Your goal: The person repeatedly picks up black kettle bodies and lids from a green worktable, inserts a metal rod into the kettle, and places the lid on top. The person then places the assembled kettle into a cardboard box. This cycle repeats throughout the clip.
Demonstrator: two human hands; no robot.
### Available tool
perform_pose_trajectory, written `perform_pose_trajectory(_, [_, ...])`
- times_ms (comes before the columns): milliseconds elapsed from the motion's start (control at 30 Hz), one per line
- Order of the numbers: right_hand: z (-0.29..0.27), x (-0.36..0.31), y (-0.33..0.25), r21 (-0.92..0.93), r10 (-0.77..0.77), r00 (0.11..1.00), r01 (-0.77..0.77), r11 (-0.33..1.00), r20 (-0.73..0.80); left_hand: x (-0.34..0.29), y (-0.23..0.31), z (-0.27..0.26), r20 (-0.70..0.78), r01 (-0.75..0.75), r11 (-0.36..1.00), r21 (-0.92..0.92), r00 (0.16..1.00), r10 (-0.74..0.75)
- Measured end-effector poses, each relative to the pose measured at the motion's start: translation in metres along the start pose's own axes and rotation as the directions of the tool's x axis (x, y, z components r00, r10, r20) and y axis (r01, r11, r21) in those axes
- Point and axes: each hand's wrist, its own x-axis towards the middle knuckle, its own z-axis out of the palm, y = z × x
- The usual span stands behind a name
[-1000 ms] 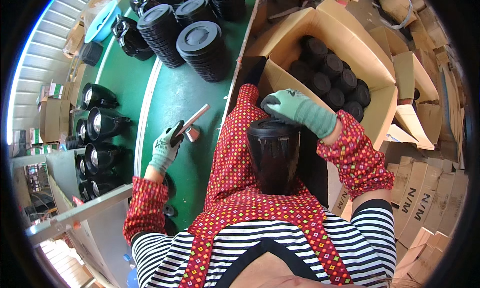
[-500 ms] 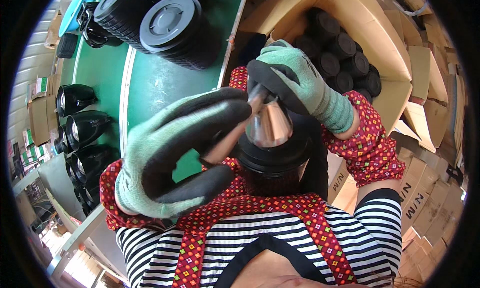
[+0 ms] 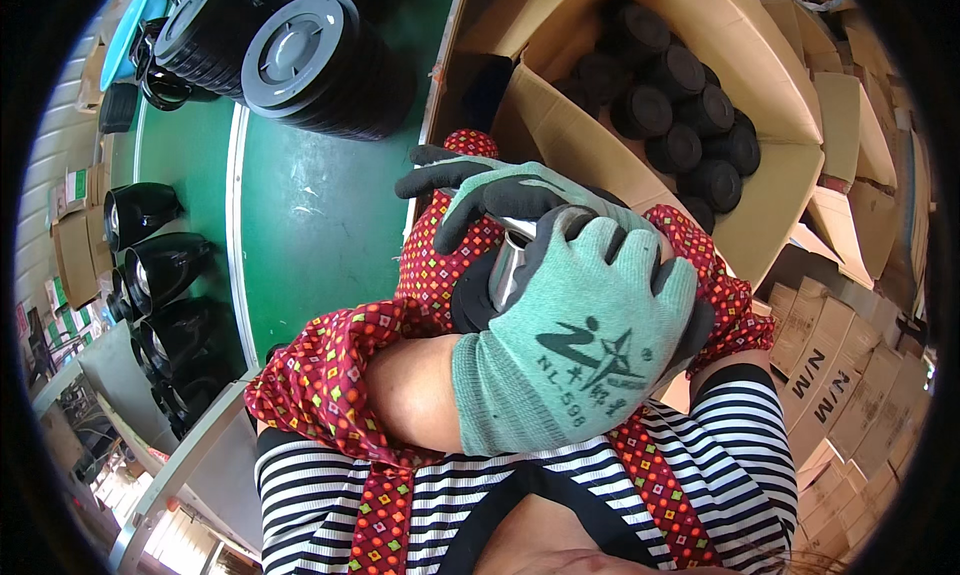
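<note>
A vessel with a shiny metal neck [image 3: 509, 268] and a dark, round lower part is between my hands, close to my lap. My left hand [image 3: 580, 340], in a green glove with black-coated fingers, reaches across it with its back up. Its fingers curl around the metal at the far side and hide most of the vessel. Beyond it, my right hand [image 3: 540, 187] wears the same kind of glove. Its fingers point left, stretched and apart, above the metal rim; part of that hand is hidden behind the left one.
Left of me is a green work surface [image 3: 310, 215] with stacked black lids [image 3: 300, 55] at the back. Black shells [image 3: 165, 270] with shiny insides line its left side. An open carton [image 3: 770, 65] of round black parts [image 3: 675, 145] stands at the far right. Flattened cartons [image 3: 820, 365] lie nearby.
My left hand has swung right, across the vessel, and now wraps it. My right hand has gone from closed at the metal top to stretched fingers, lower down. The view has shifted slightly.
</note>
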Motion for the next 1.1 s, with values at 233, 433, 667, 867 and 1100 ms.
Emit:
perform_pose_trajectory(233, [0.016,-0.009,-0.008,-0.122,0.032,0.983,-0.054,0.991,-0.181,-0.036,-0.052,-0.009,-0.209,-0.324,0.732,-0.600,0.946,0.247])
perform_pose_trajectory(433, [-0.019,-0.009,-0.053,-0.634,0.239,0.969,-0.153,0.758,0.053,-0.060,-0.104,-0.032,-0.156,-0.258,0.369,-0.893,0.946,0.284])
perform_pose_trajectory(667, [-0.025,0.006,-0.048,-0.516,0.106,0.992,-0.053,0.855,0.074,-0.032,-0.021,-0.076,0.087,0.220,0.976,0.014,0.972,-0.220])
perform_pose_trajectory(867, [-0.002,0.003,-0.060,-0.760,0.290,0.957,-0.204,0.616,-0.022,-0.049,-0.059,-0.057,0.342,0.427,0.904,0.005,0.849,-0.403])
perform_pose_trajectory(1100, [0.006,0.011,-0.119,-0.851,0.469,0.882,-0.285,0.441,-0.052,-0.054,-0.134,-0.039,0.375,0.227,0.953,-0.200,0.916,-0.140])
